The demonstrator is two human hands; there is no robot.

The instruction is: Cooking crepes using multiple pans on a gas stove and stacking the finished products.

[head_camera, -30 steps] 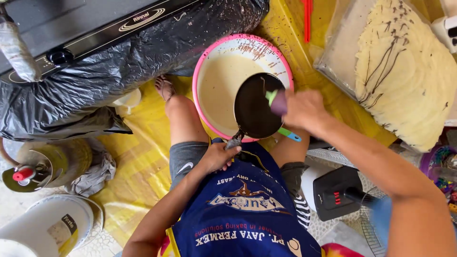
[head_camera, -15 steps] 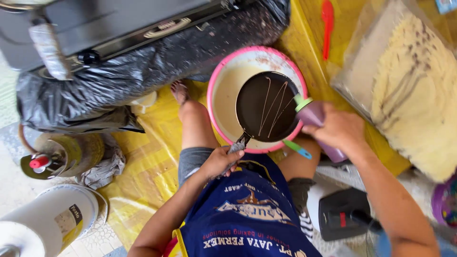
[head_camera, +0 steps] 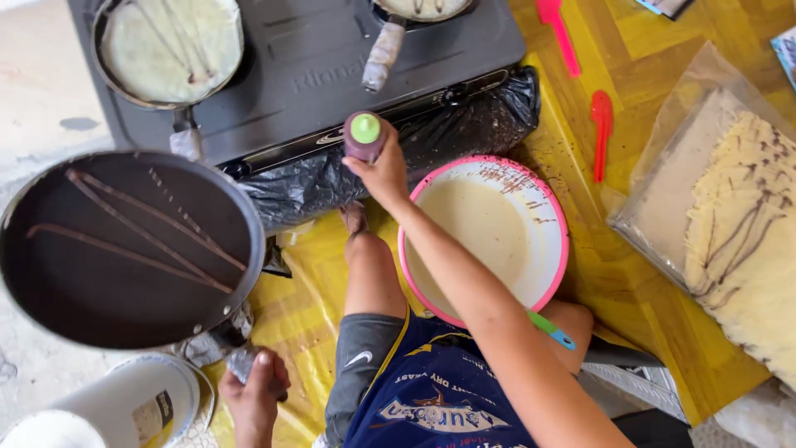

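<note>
My left hand grips the wrapped handle of a black frying pan, held up to the left, with thin brown lines drizzled across its inside. My right hand holds a squeeze bottle with a green cap, upright, just in front of the black stove. Between my knees sits a pink-rimmed bowl of pale batter. On the stove stand a pan with a pale crepe and a second pan at the top edge.
A clear plastic sheet at the right carries a stack of striped crepes. Two red spatulas lie on the yellow mat. A white bucket stands at the lower left. Black plastic wraps the stove's front.
My left hand has swung the pan from over the bowl out to the left. My right hand moved the squeeze bottle from the right of the bowl to the stove's front. The view has tilted up.
</note>
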